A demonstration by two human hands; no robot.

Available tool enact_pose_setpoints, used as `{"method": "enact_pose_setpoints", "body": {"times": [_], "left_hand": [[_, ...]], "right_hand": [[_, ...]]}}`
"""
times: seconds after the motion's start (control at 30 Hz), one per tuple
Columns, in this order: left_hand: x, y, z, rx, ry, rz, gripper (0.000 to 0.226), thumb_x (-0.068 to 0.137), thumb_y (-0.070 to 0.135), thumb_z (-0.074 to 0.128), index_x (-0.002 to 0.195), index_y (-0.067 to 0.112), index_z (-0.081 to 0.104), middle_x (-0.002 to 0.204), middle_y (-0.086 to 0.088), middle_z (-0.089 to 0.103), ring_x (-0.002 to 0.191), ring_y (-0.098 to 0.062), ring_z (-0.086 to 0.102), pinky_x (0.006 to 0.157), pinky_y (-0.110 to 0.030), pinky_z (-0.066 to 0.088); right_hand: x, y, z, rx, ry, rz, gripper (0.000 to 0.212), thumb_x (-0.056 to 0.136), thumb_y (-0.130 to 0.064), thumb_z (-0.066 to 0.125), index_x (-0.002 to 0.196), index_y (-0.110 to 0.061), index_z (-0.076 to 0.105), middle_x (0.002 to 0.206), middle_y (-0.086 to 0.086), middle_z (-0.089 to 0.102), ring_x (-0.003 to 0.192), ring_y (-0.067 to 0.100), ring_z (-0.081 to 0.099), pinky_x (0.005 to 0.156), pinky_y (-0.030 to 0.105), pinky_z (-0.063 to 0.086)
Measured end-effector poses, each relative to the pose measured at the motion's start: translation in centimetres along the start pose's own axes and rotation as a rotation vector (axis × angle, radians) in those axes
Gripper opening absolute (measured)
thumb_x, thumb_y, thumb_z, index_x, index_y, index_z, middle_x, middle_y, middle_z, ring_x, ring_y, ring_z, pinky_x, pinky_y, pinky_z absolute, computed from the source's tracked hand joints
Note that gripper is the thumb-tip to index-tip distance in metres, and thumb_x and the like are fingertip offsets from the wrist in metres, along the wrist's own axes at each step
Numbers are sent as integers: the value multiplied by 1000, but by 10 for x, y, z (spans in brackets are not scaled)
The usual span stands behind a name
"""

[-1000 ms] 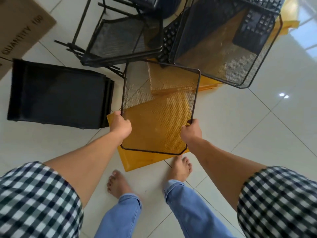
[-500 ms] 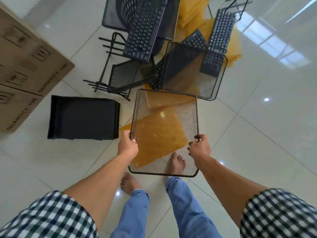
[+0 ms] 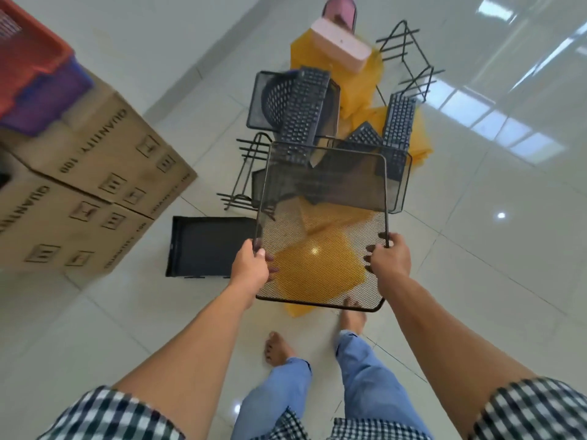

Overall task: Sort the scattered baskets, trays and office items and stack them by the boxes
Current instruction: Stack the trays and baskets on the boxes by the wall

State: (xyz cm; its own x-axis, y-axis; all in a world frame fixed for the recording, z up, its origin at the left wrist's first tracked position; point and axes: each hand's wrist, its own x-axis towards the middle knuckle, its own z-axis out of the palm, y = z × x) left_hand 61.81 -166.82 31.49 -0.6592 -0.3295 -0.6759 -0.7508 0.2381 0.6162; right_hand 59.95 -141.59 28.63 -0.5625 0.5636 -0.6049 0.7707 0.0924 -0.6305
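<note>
Two grips clasp one black mesh tray (image 3: 324,192) by its side rims. The left grip (image 3: 251,268) is curled round the left rim and the right grip (image 3: 389,260) round the right rim, both close to the tray's near end, with fingertips showing dark through the mesh. The tray hangs in the air, roughly level, over the white tiled floor (image 3: 476,265) and ahead of the person's bare feet (image 3: 278,349) and blue trousers (image 3: 365,385).

Through the mesh shows a yellow tray (image 3: 295,311) lying on the floor beneath, one corner poking out past the near rim. Just left of the held tray, a black plastic tray (image 3: 206,246) lies flat on the floor.

Beyond the far rim is a heap. One black keyboard (image 3: 305,106) leans over a round mesh basket (image 3: 278,96), and a second keyboard (image 3: 398,122) stands on end to the right. More yellow trays (image 3: 359,87), black wire racks (image 3: 406,55) and a pink case (image 3: 341,49) lie farther off.

On the left stand stacked cardboard boxes (image 3: 95,160). The upper one is printed "QUANTITY 100" in dark letters beside small square symbols. The lower ones carry the same words, blurred and partly cut off, and all of it reads turned away from the camera. A red basket (image 3: 28,55) sits in a purple basket (image 3: 47,103) on the top box. Checked sleeves (image 3: 104,414) frame the bottom edge.
</note>
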Motion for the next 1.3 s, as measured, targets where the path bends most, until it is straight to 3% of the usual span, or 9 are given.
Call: {"method": "enact_pose_setpoints", "body": {"times": [0.17,0.33,0.47,0.63,0.77,0.9,1.03,1.1,1.3], "left_hand": [[-20,13,-60,-61,139,80,18,107,21,39,111,23,57,106,-5,67,93,-26,68,80,-45,60],[-25,14,-136,-167,277,108,25,107,19,40,126,14,56,118,-9,64,95,-24,65,59,-24,57],[-30,20,-192,-283,369,64,19,108,20,40,115,18,56,115,-9,66,99,-28,65,87,-46,59],[-34,13,-251,-294,447,22,38,108,22,38,143,13,47,137,-11,56,122,-33,54,105,-48,46],[-33,3,-288,-308,525,19,32,108,21,38,135,11,53,129,-12,60,109,-30,56,92,-41,48],[-26,-6,-327,-357,567,-2,34,108,20,38,137,11,52,132,-12,59,120,-33,55,104,-50,47],[-2,-7,-372,-343,645,-29,27,108,22,38,127,13,56,121,-9,61,102,-28,57,86,-42,52],[12,-3,-396,-341,679,-53,28,108,22,38,128,13,56,121,-10,61,100,-27,57,77,-35,48],[48,-2,-465,-392,723,-122,30,108,24,38,130,13,56,122,-11,60,108,-30,56,91,-42,48]], "right_hand": [[-55,-49,15,44,-74,-98,15,103,-14,52,108,-27,58,97,6,71,86,27,72,77,52,62],[-110,-90,50,18,-297,-140,9,104,-14,53,100,-15,61,89,11,70,77,29,71,69,47,63],[-155,-115,90,11,-384,-206,16,105,-20,54,93,-12,62,77,10,69,60,26,67,58,38,59],[-195,-141,135,-24,-368,-286,20,103,-18,56,87,-11,65,65,3,65,47,15,64,41,24,49],[-216,-158,174,-94,-375,-356,19,101,-19,58,89,-10,69,69,3,67,42,6,62,37,18,43],[-241,-175,217,-162,-434,-377,23,100,-26,60,110,-8,70,96,10,73,86,28,70,77,42,60],[-257,-198,273,-137,-516,-382,15,101,-19,58,97,-9,69,70,5,71,47,14,67,42,21,48],[-266,-214,302,-140,-572,-364,16,103,-18,56,98,-10,69,72,8,72,48,17,68,45,26,51],[-296,-261,383,-186,-690,-391,15,104,-18,53,103,-9,65,86,12,70,64,24,71,49,29,54]]}}
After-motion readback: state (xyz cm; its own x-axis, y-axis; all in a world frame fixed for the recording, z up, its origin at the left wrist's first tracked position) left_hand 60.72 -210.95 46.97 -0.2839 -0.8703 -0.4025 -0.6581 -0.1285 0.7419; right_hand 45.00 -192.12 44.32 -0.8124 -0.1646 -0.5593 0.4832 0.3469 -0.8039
